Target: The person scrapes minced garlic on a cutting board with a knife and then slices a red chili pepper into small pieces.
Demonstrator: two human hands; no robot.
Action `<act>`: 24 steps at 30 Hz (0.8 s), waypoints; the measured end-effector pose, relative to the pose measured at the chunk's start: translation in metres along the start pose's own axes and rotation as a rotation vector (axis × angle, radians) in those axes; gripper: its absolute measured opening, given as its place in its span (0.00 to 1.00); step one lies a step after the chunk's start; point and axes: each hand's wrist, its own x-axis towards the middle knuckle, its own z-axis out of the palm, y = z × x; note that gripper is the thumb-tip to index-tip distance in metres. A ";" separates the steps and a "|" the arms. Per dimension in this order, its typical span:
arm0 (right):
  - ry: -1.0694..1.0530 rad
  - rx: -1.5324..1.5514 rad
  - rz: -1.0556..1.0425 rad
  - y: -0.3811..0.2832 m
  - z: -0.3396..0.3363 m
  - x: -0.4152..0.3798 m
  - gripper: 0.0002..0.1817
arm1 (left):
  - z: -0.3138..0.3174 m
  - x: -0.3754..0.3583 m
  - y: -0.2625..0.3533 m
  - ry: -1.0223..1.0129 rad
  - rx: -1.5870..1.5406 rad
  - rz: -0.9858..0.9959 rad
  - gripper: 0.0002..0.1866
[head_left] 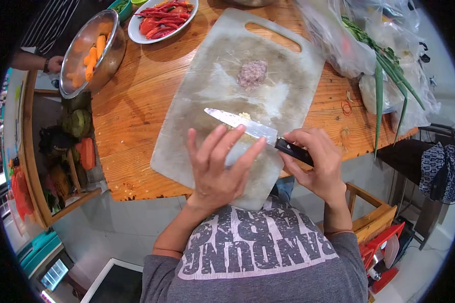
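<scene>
My right hand (316, 161) is wrapped round the black handle of a kitchen knife (253, 127), whose blade points to the upper left, low over the cutting board (182, 131). Fingers spread, my left hand (220, 164) hovers at the near side of the blade, its fingertips right at the metal. Finely chopped pale bits (245, 116), like garlic, lie along the far edge of the blade, and some cling to it. Farther up the board sits a small mound of minced purplish shallot or onion (252, 73).
A metal bowl of carrots (121, 53) and a white plate of red chilies and tomatoes (132, 31) stand at the far left. Plastic bags (328, 43) and green onions (384, 65) lie at the right. Another person's hand (55, 64) shows beside the bowl.
</scene>
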 end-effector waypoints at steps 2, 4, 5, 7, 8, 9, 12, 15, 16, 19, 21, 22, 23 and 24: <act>-0.021 0.010 0.022 -0.002 0.000 0.001 0.21 | 0.006 -0.003 0.003 0.011 0.022 0.022 0.19; -0.025 0.016 0.028 -0.003 0.002 0.004 0.21 | 0.012 -0.004 0.003 0.049 0.011 0.045 0.19; -0.023 0.017 0.028 -0.004 0.003 0.004 0.21 | 0.016 -0.007 0.000 0.064 0.033 0.080 0.19; -0.019 0.033 0.014 -0.004 0.005 0.002 0.21 | 0.017 -0.006 -0.001 0.029 0.028 0.074 0.21; -0.014 0.050 0.000 -0.002 0.007 0.002 0.21 | 0.016 -0.006 -0.001 0.010 0.026 0.070 0.22; -0.010 0.068 -0.014 -0.001 0.008 0.001 0.21 | 0.014 -0.005 -0.002 -0.008 -0.005 0.043 0.24; -0.047 -0.001 -0.046 -0.002 0.006 0.005 0.22 | 0.010 -0.002 -0.006 -0.025 -0.076 -0.020 0.28; -0.107 -0.070 -0.064 -0.004 0.001 0.003 0.23 | 0.008 -0.001 -0.014 0.023 -0.083 -0.053 0.28; -0.123 -0.074 -0.069 -0.004 -0.001 0.003 0.23 | 0.008 -0.003 -0.017 0.049 -0.096 -0.076 0.28; -0.146 -0.063 -0.079 -0.004 -0.003 0.005 0.25 | 0.008 -0.009 -0.024 0.139 -0.098 -0.122 0.25; -0.142 -0.016 -0.077 -0.003 -0.001 0.005 0.26 | 0.008 -0.014 -0.027 0.211 -0.110 -0.129 0.23; -0.154 0.003 -0.066 -0.001 -0.001 0.006 0.26 | 0.008 -0.015 -0.029 0.248 -0.115 -0.132 0.22; -0.166 0.023 -0.057 0.000 -0.001 0.007 0.27 | 0.006 -0.016 -0.029 0.270 -0.117 -0.123 0.21; -0.179 0.044 -0.049 0.002 0.000 0.008 0.27 | 0.005 -0.018 -0.030 0.293 -0.118 -0.115 0.20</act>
